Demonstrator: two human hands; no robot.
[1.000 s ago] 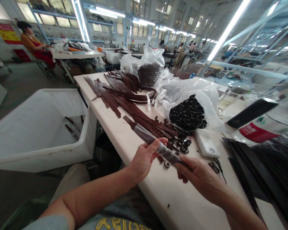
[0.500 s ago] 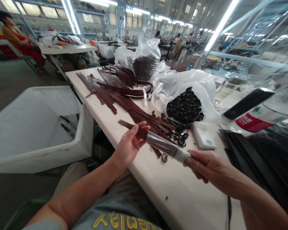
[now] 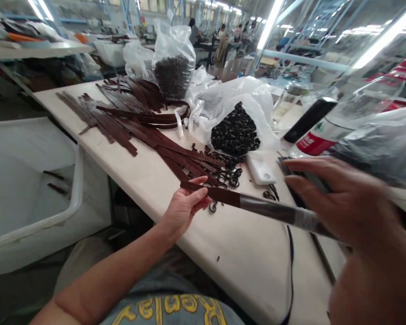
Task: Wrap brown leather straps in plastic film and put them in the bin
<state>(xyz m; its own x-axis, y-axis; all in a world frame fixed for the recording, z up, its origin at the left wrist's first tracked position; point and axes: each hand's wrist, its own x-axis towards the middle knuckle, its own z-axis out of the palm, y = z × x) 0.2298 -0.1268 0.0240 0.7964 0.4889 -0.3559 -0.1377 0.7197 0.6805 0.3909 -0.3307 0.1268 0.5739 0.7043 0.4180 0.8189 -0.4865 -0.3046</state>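
My left hand (image 3: 186, 205) pinches a dark brown strap (image 3: 223, 196) near its rounded, holed end, between thumb and fingers. Clear plastic wrapping (image 3: 274, 209) covers the strap's middle, and the far end passes behind my right hand. Blurred by motion, my right hand (image 3: 355, 203) is above the right side of the table, its thumb and fingers apart beside a dark flat piece (image 3: 291, 180). Beyond my left hand lies a pile of brown straps (image 3: 155, 140). Small black loops (image 3: 232, 174) are scattered by the strap ends.
A plastic bag of black loops (image 3: 237, 131) lies open on the table (image 3: 246, 262). Behind stands another filled bag (image 3: 172, 74). A white device (image 3: 261, 168) with a cable and a red-labelled bottle (image 3: 311, 142) sit to the right. A white bin (image 3: 71, 203) stands at left.
My right hand has let go of the wrapped part of the strap and moved right, its fingers opening. My left hand still holds the strap. The view has turned right.
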